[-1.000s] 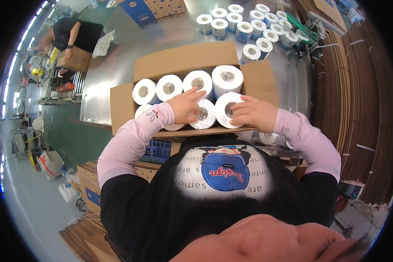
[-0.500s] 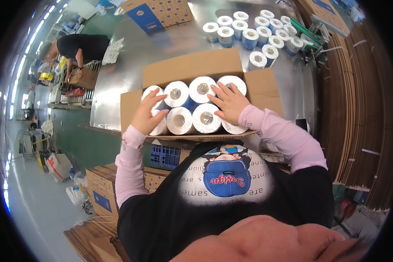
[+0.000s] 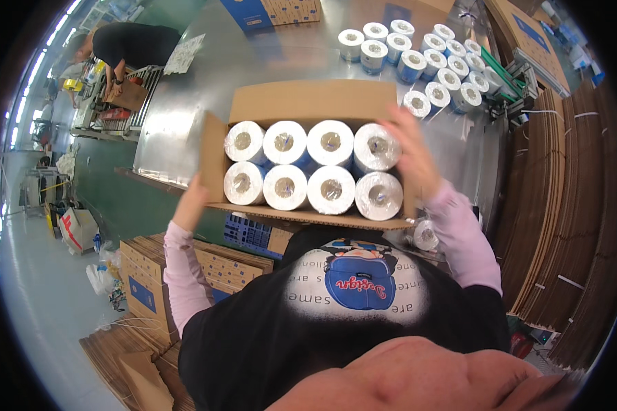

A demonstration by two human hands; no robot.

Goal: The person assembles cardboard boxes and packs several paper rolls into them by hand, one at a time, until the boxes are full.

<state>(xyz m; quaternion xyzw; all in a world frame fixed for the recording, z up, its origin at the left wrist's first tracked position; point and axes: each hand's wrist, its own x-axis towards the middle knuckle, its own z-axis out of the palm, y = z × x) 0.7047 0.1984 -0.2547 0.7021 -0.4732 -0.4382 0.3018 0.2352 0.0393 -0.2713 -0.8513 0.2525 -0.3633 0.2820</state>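
Note:
In front of me an uncovered cardboard box (image 3: pixel 308 101) holds two rows of plastic-wrapped white paper rolls (image 3: pixel 330 144), stood on end. My left hand (image 3: pixel 193 203) grips the box's near left side by the raised left flap (image 3: pixel 214 154); its fingertips are partly hidden behind the cardboard. On the opposite side, my right hand (image 3: pixel 418 154) is closed round the right wall and its flap, slightly blurred, beside the rightmost rolls. The far flap stands up behind the rolls.
More wrapped rolls (image 3: pixel 411 65) stand on the metal table (image 3: pixel 288 58) at the far right. A printed carton (image 3: pixel 271 12) is at the back. Flat cardboard stacks (image 3: pixel 541 226) rise at right. A person (image 3: pixel 134 48) bends over a roller conveyor (image 3: pixel 140 92) at far left.
Both hands have left the tops of the rolls and moved outward to the box's sides. The side flaps, spread out before, are now raised or hidden by my hands.

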